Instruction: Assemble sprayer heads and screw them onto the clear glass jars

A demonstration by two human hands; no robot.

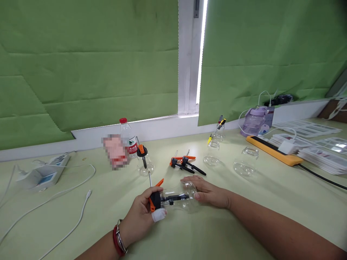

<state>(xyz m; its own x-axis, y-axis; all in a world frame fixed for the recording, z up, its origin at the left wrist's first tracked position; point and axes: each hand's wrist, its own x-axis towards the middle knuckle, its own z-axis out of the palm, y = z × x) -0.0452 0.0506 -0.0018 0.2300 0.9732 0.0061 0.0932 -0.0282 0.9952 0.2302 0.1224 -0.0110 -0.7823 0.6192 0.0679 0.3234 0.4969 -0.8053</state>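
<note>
Glass jar w/ blk./org. cap unit, on its side

Left hand: curled round cap unit at jar neck; white wrap on thumb. Right hand: cupped on jar's rounded far end, fingers along top, thumb at end. Jar: low over front-ctr. of worktop; contact w/ surface can't be told. Blk. rod inside, running lengthwise from cap unit. Seating of cap unit: unclear.

Risks (judged): smooth glass cd. slip or spin if right hand bears too lightly vs. a twist; cap unit cd. bind if held off-axis; rod cd. knock wall if the two ends tilt apart; jar cd. roll if left on side unsupported; wrap cd. blunt thumb grip.

Adj.: 2nd jar, upright, own cap unit on, behind left hand; a careless reach cd. topple it. Loose pair of cap units, lying beyond right hand. Mid jar & rt. jar, upright, uncapped.

Outer: red-capped bottle; org./blk. power strip, far rt.
</note>
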